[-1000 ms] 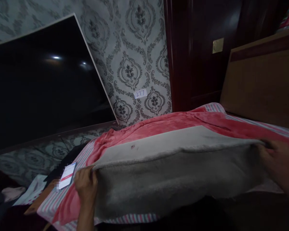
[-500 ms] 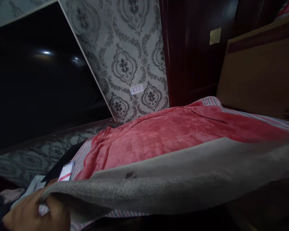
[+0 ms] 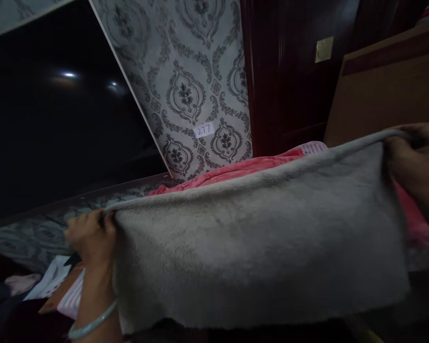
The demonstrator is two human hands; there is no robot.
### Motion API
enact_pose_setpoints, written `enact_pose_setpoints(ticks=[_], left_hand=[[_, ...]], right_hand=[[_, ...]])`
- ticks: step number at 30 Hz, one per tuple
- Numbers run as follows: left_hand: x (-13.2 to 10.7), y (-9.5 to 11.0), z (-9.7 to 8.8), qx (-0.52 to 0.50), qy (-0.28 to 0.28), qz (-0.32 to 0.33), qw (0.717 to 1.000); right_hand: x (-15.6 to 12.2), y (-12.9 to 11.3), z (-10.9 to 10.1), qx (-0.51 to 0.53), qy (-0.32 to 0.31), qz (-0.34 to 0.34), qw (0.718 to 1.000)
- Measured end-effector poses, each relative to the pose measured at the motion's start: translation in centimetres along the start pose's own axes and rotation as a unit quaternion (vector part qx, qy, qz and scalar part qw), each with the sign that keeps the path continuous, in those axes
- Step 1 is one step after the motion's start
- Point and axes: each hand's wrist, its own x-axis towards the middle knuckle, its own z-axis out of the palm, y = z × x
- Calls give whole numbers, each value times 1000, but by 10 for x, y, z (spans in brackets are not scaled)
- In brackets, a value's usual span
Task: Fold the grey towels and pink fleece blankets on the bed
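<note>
A grey, plush-looking cloth (image 3: 257, 247) is stretched between my two hands and hangs down in front of me. My left hand (image 3: 93, 233) is closed round its upper left corner; a pale green bangle (image 3: 95, 325) circles that wrist. At the right edge of the view, my right hand (image 3: 414, 157) grips the upper right corner, held higher than the left. Behind the cloth lies a red, fleecy blanket (image 3: 232, 172) with a striped edge (image 3: 315, 147). Most of the blanket is hidden by the cloth.
A large dark screen (image 3: 57, 133) leans at the left. Patterned wallpaper (image 3: 186, 90) carries a paper label (image 3: 204, 129) reading 277. To the right stand a dark red wood panel (image 3: 289, 85) with a switch plate (image 3: 323, 49) and a cardboard box (image 3: 396, 90). Papers (image 3: 52, 276) lie at lower left.
The cloth has been raised and pulled taut, now covering most of the red blanket. My left hand has moved up and right; my right hand has come into view holding the other corner.
</note>
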Motion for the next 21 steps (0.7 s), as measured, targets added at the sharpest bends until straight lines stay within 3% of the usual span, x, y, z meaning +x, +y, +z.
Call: enact_pose_setpoints(ticks=[5, 12, 17, 21], left_hand=[[11, 11, 42, 53, -97, 37, 993], [19, 30, 86, 105, -202, 65, 972], [34, 37, 104, 123, -212, 59, 968], [47, 51, 128, 124, -239, 57, 961]], right_hand=[[9, -37, 26, 46, -65, 26, 996], [4, -31, 68, 17, -158, 77, 984], [20, -24, 96, 16, -170, 84, 982], [28, -31, 129, -33, -222, 102, 969]])
